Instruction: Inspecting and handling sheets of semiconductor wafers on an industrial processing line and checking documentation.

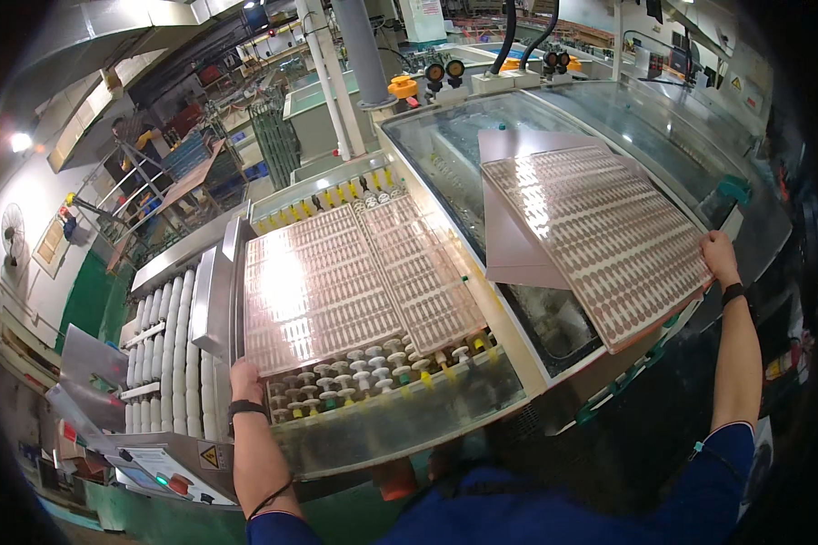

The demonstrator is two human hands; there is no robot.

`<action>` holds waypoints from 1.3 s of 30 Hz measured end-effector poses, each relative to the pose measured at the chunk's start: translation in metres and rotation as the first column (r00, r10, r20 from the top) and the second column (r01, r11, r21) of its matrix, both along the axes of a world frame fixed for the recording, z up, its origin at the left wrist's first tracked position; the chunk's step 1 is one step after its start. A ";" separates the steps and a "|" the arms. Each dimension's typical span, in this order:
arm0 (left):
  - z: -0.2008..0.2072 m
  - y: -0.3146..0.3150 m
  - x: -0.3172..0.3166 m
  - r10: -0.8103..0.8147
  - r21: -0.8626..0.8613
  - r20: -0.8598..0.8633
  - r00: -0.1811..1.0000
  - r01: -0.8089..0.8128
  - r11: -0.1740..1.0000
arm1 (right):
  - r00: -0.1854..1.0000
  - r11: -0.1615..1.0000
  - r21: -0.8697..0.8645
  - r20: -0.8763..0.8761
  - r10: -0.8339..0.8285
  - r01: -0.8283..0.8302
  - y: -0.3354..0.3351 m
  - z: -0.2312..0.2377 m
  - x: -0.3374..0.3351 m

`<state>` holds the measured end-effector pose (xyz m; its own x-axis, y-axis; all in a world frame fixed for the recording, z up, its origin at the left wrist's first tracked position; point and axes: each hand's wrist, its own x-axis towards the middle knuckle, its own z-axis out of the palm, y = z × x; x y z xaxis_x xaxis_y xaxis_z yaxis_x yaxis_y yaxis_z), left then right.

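A large patterned copper circuit panel lies on the conveyor wheels in front of me. My left hand is at its near left corner, fingers closed on the edge. Right beside it, a second patterned panel lies on the same wheels. My right hand grips the right edge of a third patterned panel, which rests at a slant over the clear machine cover. Beneath that one, a plain pinkish sheet sticks out at the left and the back.
White rollers and a metal guard stand left of the wheels. A control box with a red button sits at the lower left. Clear covers with a green handle span the right side.
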<state>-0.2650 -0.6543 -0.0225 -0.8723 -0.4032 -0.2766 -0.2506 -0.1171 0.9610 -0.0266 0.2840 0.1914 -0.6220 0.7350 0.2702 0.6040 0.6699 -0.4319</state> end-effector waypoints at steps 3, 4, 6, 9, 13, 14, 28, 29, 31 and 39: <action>-0.007 -0.007 -0.008 0.008 -0.044 0.034 0.999 -0.007 0.999 | 1.000 1.000 0.014 -0.022 0.000 0.000 0.001 -0.002 -0.001; -0.011 -0.008 -0.009 0.016 -0.068 0.050 0.999 -0.012 0.998 | 0.999 1.000 0.021 -0.048 0.005 -0.004 0.002 -0.004 -0.002; -0.020 -0.006 -0.007 0.027 -0.402 0.104 0.994 0.017 0.915 | 1.000 1.000 0.029 -0.001 -0.008 0.008 0.007 -0.004 -0.004; -0.021 0.022 -0.007 -0.009 -0.801 0.069 0.998 0.061 0.596 | 0.998 1.000 0.013 0.047 -0.029 0.028 0.004 0.000 -0.003; 0.005 0.092 -0.006 -0.377 -0.941 0.078 0.923 0.194 0.279 | 0.996 0.999 -0.009 0.079 -0.031 0.032 -0.009 0.012 -0.002; 0.008 0.106 -0.006 -0.375 -0.928 0.198 0.906 0.296 0.226 | 0.996 1.000 -0.006 0.079 -0.030 0.030 -0.003 0.008 -0.004; 0.019 0.151 0.015 -0.315 -0.802 0.534 0.784 0.588 0.106 | 1.000 0.999 0.031 -0.017 0.014 -0.014 -0.004 0.001 -0.003; 0.017 0.152 0.015 -0.309 -0.796 0.541 0.782 0.595 0.113 | 1.000 0.999 0.030 -0.019 0.011 -0.010 -0.006 0.002 -0.002; 0.019 0.162 0.015 -0.331 -0.818 0.513 0.792 0.568 0.091 | 1.000 0.999 -0.043 -0.008 -0.025 0.024 -0.020 0.012 0.008; 0.072 0.285 0.024 -0.672 -0.937 -0.014 0.740 0.225 0.267 | 0.998 0.996 0.058 0.015 0.068 -0.069 0.004 -0.007 -0.012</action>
<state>-0.2412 -0.3696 0.0496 -0.9117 0.2881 0.2930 0.3972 0.8006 0.4487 -0.0381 0.2879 0.1841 -0.6741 0.6735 0.3033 0.5607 0.7339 -0.3834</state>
